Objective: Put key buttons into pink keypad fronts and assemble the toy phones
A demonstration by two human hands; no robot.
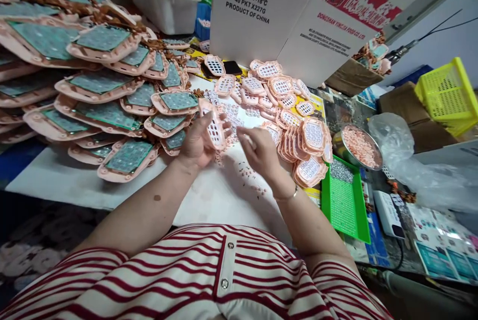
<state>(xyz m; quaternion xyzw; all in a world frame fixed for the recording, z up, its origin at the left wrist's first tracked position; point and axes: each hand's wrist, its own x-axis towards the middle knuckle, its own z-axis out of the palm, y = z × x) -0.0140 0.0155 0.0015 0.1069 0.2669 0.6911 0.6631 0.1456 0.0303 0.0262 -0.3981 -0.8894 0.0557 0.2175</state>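
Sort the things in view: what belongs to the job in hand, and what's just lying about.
Seemingly part of the job:
- pink shell in the left hand
- stacked shells with buttons
- shells with green boards
- pink bits
- green tray

Probably just lying about:
- black slab
- yellow basket
- clear bag

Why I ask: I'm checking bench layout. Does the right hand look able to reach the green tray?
Probably yes: the green tray sits open beside the right forearm, though the right hand would likely swing around the stacked pink shells.
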